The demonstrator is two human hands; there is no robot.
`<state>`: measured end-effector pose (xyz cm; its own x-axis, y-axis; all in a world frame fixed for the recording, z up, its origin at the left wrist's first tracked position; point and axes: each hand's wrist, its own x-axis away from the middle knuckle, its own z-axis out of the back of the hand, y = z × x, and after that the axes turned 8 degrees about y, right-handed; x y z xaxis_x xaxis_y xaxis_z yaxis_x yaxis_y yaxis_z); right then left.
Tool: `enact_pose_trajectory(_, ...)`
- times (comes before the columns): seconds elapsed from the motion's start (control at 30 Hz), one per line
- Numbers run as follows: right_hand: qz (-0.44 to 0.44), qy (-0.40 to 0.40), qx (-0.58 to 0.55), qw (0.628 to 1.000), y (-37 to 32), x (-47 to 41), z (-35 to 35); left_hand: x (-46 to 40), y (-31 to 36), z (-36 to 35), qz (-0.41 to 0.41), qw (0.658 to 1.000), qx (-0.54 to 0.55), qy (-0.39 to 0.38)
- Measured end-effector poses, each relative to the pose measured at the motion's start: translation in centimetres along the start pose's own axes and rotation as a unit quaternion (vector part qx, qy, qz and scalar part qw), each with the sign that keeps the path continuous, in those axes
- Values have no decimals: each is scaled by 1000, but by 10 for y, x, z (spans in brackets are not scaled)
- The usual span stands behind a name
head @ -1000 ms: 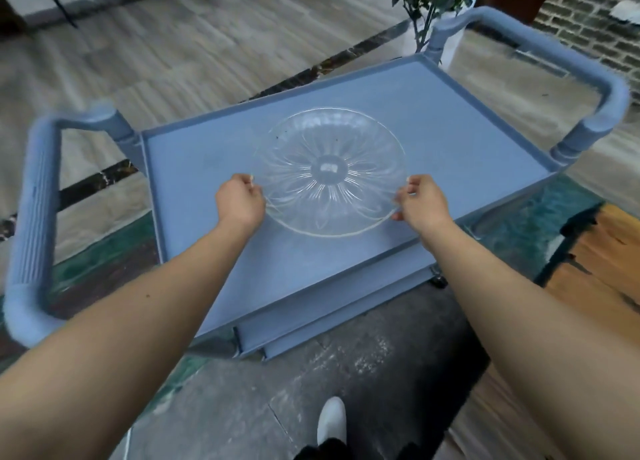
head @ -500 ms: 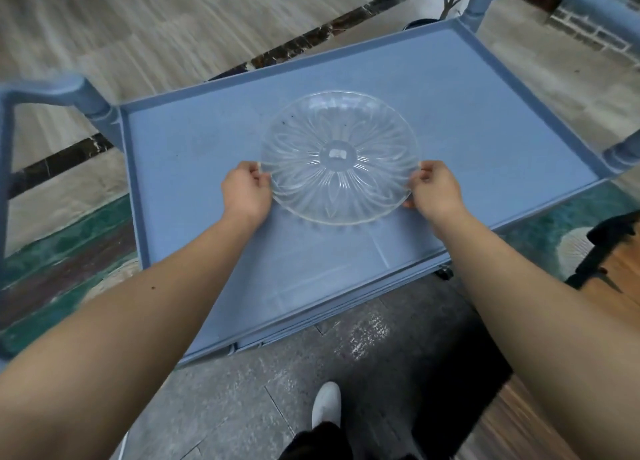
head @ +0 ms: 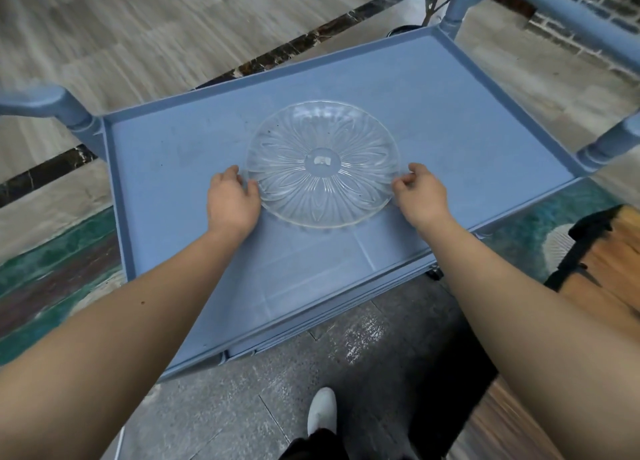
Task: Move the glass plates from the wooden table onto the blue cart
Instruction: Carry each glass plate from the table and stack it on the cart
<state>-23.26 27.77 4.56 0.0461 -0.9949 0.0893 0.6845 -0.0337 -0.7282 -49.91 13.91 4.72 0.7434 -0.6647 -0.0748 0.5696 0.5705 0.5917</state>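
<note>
**Glass plate set down on the top shelf of the blue cart**

The patterned glass plate (head: 322, 163) lies flat near the middle of the blue cart (head: 467, 106), on its top tray and well inside the raised rim. A second ago it was carried above the tray, pinched at opposite edges; it has since been lowered, and both hands are loosening. The left hand (head: 232, 200) rests at the plate's left edge, fingers spread and touching the rim without clamping it. The right hand (head: 419, 196) sits just beside the right edge, fingers curled; whether they still touch the glass is hard to tell through the transparent rim. Judged from this, the placement of this plate is done, and the hands are free to return to the wooden table (head: 616, 251), of which only a corner shows at right. A white shoe (head: 321, 413) stands below the cart.
</note>
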Motion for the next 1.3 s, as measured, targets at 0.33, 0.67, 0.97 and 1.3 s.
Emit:
enact_pose_trajectory(0.33,25,31,101,994,2,55,76,40,60,4,-153,983,-57,-85)
enact_pose_trajectory(0.67,-85,132,132,979,92,145,200,139,177,-54,-308,926,-34,-213)
enact_pose_trajectory(0.97,-216,214,118,945,219,256,307,298,277,-116,-444,839,-45,-311)
enact_pose_trajectory(1.3,-348,310,69,882,363,400,394,511,347,-161,-539,742,-91,-389)
